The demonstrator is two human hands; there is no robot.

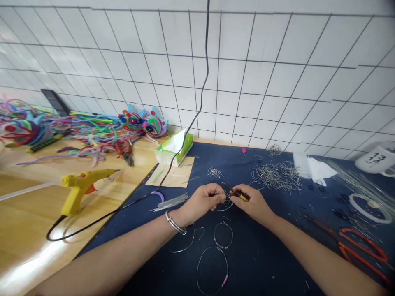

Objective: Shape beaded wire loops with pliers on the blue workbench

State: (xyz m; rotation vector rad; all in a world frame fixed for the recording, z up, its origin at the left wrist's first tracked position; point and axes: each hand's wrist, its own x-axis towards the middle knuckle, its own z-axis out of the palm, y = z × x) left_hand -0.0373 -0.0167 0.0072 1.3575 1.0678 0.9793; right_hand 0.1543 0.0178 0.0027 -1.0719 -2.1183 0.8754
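Note:
Near the middle of the dark blue mat, my left hand (208,198) pinches a thin wire loop (224,209), with a bangle on that wrist. My right hand (251,201) is closed around pliers with yellow-and-black handles (240,194), whose tip points up and left, close to my left fingertips. Part of the loop is hidden behind my fingers. Just below lie a small wire ring with pink beads (232,236), a larger beaded ring (197,271) and an open curved wire (185,249).
A yellow glue gun (74,193) and colourful pipe cleaners (95,135) lie left. Behind the hands are a tissue box (177,150) and a wire pile (277,176). Red-handled scissors (359,255) and a white mug (376,160) are at right. A black cable (202,94) hangs down.

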